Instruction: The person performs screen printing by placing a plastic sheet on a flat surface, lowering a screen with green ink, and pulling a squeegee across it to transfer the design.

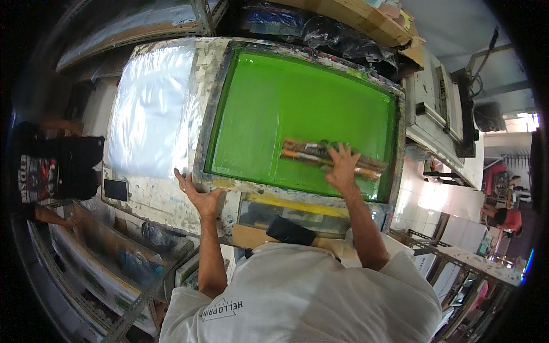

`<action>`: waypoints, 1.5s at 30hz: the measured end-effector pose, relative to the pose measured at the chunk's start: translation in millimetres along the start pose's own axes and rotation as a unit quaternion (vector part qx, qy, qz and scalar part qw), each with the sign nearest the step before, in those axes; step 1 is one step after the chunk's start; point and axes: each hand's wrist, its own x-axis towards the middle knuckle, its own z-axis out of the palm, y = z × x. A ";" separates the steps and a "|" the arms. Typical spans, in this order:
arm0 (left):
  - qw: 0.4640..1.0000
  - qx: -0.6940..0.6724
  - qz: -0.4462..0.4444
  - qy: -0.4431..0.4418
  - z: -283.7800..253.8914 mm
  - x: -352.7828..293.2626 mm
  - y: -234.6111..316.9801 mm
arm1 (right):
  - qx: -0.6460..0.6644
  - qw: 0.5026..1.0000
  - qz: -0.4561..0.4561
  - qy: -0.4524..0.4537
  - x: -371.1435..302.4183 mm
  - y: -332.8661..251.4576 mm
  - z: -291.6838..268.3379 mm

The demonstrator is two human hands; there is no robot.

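At the left edge of the frame, a co-worker in a black printed shirt [77, 171] stands beside the work table [157, 201], which has many paint stains. A black smartphone [116, 190] lies on the table's lower left corner. To the right of it and higher, in the upper left, there is a pile of clear plastic sheets [151, 108], shiny under the light. The left hand [201, 200] is at the lower right corner of this pile; its fingers are spread wide, and they are closed around nothing. One fingertip seems to touch the corner, but I cannot tell this surely.

In the centre is a screen-printing frame [274, 190] with bright green mesh [320, 97]. The wooden-handled squeegee [302, 150] lies across the lower right part of this mesh, slightly tilted and blurred. The right hand [343, 171] holds it from above, right of its middle, with bent fingers somewhat apart. Below the frame there is a black pouch-like object [290, 230]. At the far right, a person in red [509, 220] is visible.
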 end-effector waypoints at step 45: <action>0.995 0.093 0.015 -0.026 85.2 48.7 62.1 | -0.122 0.953 -0.079 0.265 -31.8 -55.4 -269.1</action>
